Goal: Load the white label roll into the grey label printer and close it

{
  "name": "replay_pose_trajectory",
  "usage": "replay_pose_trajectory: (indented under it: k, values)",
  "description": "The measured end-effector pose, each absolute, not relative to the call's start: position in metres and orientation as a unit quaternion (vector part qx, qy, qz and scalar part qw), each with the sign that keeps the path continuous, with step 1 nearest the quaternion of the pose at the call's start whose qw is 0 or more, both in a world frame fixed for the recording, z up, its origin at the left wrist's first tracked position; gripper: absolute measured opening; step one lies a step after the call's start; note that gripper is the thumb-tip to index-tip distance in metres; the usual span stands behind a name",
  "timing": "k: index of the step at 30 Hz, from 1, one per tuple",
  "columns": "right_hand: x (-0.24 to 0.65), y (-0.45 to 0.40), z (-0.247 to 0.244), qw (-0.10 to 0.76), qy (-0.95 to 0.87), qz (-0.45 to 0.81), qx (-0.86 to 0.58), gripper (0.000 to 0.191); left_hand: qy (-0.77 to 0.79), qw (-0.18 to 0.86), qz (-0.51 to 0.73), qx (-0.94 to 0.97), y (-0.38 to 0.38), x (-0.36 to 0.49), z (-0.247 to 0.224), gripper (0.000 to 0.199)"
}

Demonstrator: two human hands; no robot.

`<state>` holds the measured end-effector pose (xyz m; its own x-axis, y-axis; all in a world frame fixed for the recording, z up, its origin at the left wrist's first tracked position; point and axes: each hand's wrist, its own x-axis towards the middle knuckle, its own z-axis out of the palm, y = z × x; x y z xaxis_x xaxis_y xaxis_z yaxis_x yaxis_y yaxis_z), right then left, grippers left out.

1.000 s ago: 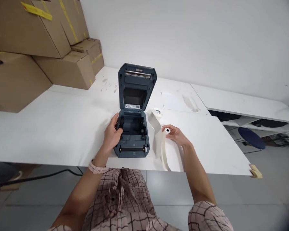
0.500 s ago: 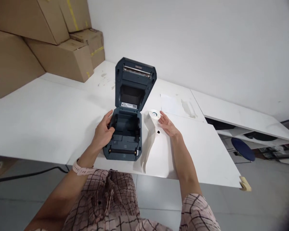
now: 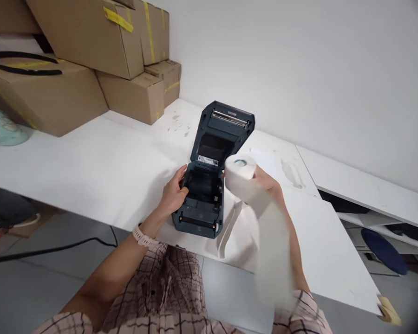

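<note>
A dark blue-grey label printer (image 3: pixel 199 204) stands on the white table with its lid (image 3: pixel 226 130) raised. My left hand (image 3: pixel 174 195) grips the printer's left side, thumb over the rim of the bay. Beside the printer's right side, my right hand (image 3: pixel 269 182) holds a white label roll (image 3: pixel 240 168) with a teal core, lifted off the table. A long blurred strip (image 3: pixel 273 246) hangs from the roll in front of my right forearm. Another pale strip (image 3: pixel 230 227) stands on edge on the table, right of the printer. The fingers of my right hand are partly hidden behind the roll.
Cardboard boxes (image 3: pixel 132 93) are stacked at the back left, with a black band (image 3: pixel 24 72) on one. A pale green object (image 3: pixel 3 125) sits at the left edge. A blue stool (image 3: pixel 383 250) is at the right, and a black cable (image 3: pixel 55 249) runs below the table.
My right hand has taken hold of the label roll and raised it off the table, its strip now swinging out to the right. The view has shifted left, and my left hand stays on the printer.
</note>
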<state>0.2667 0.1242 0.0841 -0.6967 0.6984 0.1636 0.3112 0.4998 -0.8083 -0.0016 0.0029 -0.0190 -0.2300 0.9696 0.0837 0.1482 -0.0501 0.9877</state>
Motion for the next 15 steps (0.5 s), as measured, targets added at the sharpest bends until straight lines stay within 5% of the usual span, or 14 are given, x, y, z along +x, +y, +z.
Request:
replay_pose_trajectory:
  k: [4,8,11,15]
  values:
    - [0.206,0.098,0.115,0.004,-0.920,0.253,-0.299,0.060,0.584,0.366,0.534,0.490,0.003,0.000,-0.017,0.087]
    - [0.161,0.095,0.096,-0.089,-0.931,0.118,-0.335,0.058,0.593,0.359,0.524,0.495,0.001,0.002,-0.011,0.085]
    - [0.159,0.092,0.078,-0.098,-0.932,0.117,-0.328,0.065,0.613,0.351,0.493,0.508,-0.003,0.002,-0.003,0.084]
    - [0.185,0.044,0.070,0.024,-0.950,0.068,-0.305,0.064,0.613,0.348,0.477,0.524,-0.011,0.001,0.006,0.080]
